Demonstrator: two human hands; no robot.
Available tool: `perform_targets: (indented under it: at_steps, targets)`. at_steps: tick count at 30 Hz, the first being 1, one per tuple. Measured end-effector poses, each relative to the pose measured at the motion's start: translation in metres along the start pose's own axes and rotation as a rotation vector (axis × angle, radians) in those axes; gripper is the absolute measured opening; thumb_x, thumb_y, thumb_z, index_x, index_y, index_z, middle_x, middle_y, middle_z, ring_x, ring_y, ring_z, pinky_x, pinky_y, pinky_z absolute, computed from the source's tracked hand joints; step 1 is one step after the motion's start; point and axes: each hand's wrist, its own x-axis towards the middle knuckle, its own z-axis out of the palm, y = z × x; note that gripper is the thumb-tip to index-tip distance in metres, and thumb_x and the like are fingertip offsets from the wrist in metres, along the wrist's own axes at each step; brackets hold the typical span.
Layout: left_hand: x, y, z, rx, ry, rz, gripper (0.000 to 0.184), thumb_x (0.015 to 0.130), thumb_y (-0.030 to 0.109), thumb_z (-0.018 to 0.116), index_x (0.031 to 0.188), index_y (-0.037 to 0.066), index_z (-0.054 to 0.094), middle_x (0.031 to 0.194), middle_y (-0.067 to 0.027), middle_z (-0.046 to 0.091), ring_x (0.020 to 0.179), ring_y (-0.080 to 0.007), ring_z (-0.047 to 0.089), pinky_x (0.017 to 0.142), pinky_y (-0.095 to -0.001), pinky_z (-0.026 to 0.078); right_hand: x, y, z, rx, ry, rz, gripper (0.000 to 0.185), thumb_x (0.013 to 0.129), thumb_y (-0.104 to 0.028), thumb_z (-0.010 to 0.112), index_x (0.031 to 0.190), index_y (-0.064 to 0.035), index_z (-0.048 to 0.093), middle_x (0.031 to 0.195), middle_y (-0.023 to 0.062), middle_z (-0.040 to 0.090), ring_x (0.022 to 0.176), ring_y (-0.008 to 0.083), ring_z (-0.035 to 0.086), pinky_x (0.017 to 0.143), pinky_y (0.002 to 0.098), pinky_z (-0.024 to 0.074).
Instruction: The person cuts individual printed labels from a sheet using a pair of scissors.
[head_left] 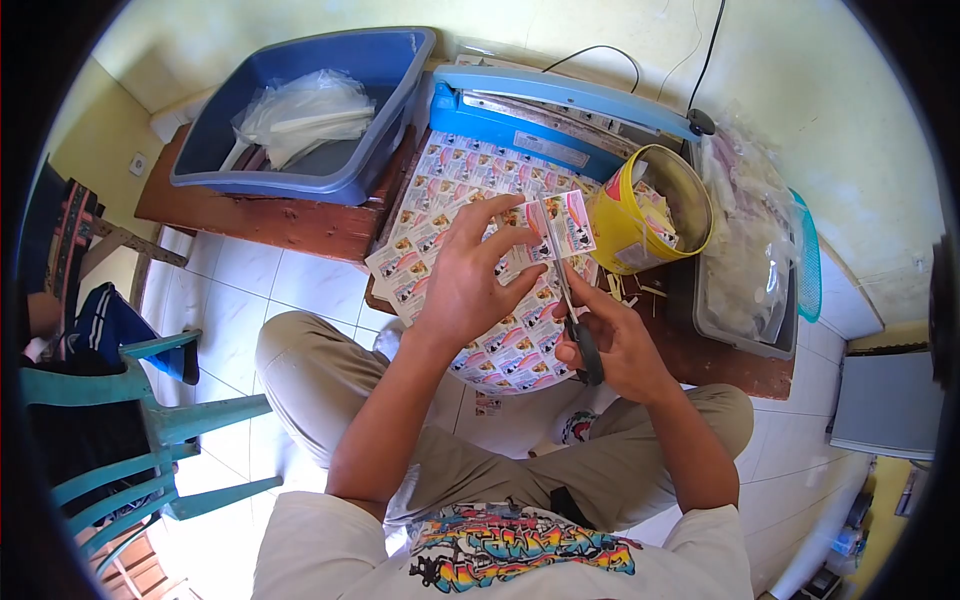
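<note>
Between the fingers and thumb of my left hand (462, 275) is a printed label strip (573, 222), held up over the bench. My right hand (628, 348) grips a pair of scissors (588, 355) by the dark handles. Their blades point upward and lie across the strip, close to my left fingertips. Beneath both hands, printed label sheets (515, 345) are spread over the bench edge and above my lap. To the right of the strip a yellow bucket (612, 230) leans tilted, with cut labels (655, 215) inside.
A blue tub (395, 125) with plastic bags stands at the back left. Behind the sheets sits a blue sealer-like device (540, 140) with a long arm. A grey tray (745, 338) of plastic bags is on the right. A green chair (165, 425) stands at left.
</note>
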Motion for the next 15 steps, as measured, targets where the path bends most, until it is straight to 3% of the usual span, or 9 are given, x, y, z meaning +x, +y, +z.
perform_targets:
  at_steps: [9,11,15]
  targets:
    - [-0.0008,-0.0010,-0.0001,0.005,-0.008,0.002,0.036,0.073,0.010,0.091,0.104,0.008,0.074,0.138,-0.0145,0.062,0.129,-0.0375,0.059,0.105,-0.0480,0.051,0.0001,-0.0015,0.0015,-0.007,0.005,0.009,0.095,0.088,-0.012,0.085,0.166,-0.0072,0.031,0.129,0.0084,0.056,0.094,0.0108,0.058,0.086,0.0262,0.0521]
    - [-0.0009,-0.0009,-0.0001,0.006,-0.007,0.002,0.036,0.073,0.010,0.091,0.104,0.008,0.074,0.138,-0.0145,0.062,0.129,-0.0375,0.059,0.105,-0.0481,0.051,0.0006,0.0033,-0.0008,-0.024,0.001,-0.010,0.096,0.086,-0.013,0.088,0.165,-0.0115,0.034,0.132,0.0104,0.055,0.105,0.0159,0.061,0.086,0.0292,0.0585]
    - [-0.0014,-0.0011,0.0000,0.007,-0.013,0.005,0.035,0.073,0.010,0.091,0.104,0.008,0.074,0.139,-0.0145,0.062,0.129,-0.0378,0.059,0.105,-0.0483,0.051,0.0005,0.0057,-0.0018,-0.027,-0.004,-0.005,0.096,0.086,-0.014,0.088,0.165,-0.0107,0.034,0.131,0.0107,0.055,0.105,0.0160,0.061,0.086,0.0291,0.0582]
